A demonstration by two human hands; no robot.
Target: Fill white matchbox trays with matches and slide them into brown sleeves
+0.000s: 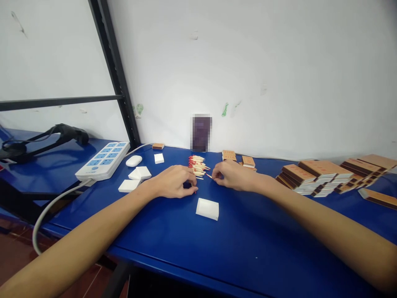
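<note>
A pile of red-tipped matches (197, 164) lies on the blue table in front of my hands. My left hand (176, 181) is at the pile's near left side, thumb and fingertips pinched round a match, whose red tip shows just past the thumb. To the right of the pile, my right hand (228, 174) is closed at the fingertips on a match (209, 176) that points left toward the pile. A white matchbox tray (207, 209) lies a little nearer to me, below both hands and touched by neither.
Stacked matchboxes (322, 171) stand at the right. Smaller matchboxes (229, 155) lie by the wall, near a blurred dark object (201, 133). On the left are white trays (129, 186), a white rounded case (134, 161), a power strip (104, 160) and a black headset (46, 138).
</note>
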